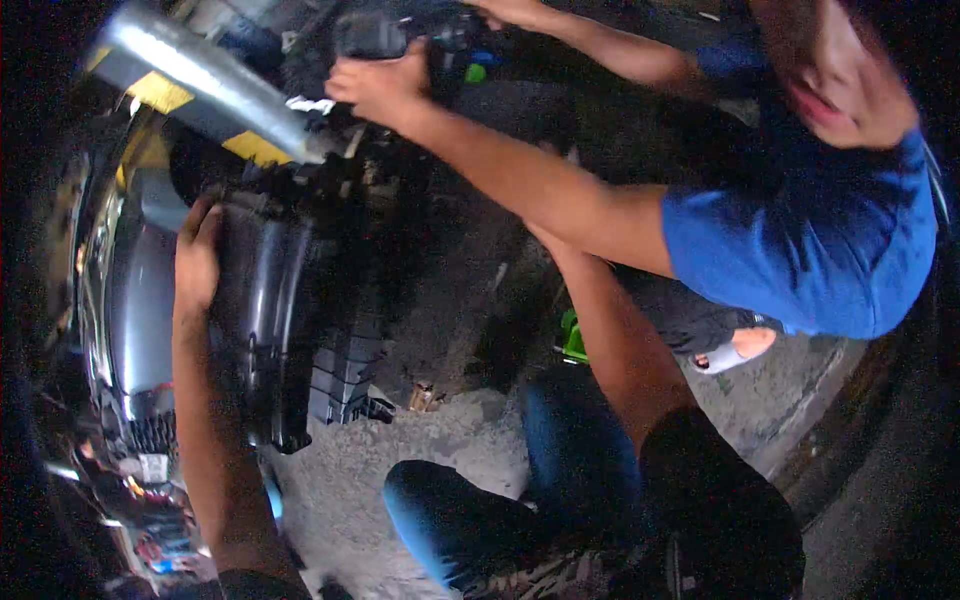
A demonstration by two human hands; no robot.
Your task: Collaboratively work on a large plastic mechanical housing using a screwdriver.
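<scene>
My left hand (197,255) grips the upper left edge of a black ribbed plastic panel (290,320) on a motorcycle-like machine. A silver-grey curved body part (140,290) sits right beside that hand. My right forearm (610,330) reaches up toward the machine's dark middle, and its hand is hidden behind a co-worker's arm. The co-worker in a blue shirt (800,240) leans in from the upper right. One of the co-worker's hands (380,85) presses on dark parts at the top, the other hand (515,10) reaches further back.
A silver tube with yellow patches (200,80) slants across the upper left. A green object (572,335) lies on the rough concrete floor (460,430). My knees in blue jeans (450,520) are bent below. The co-worker's sandalled foot (735,350) rests at the right.
</scene>
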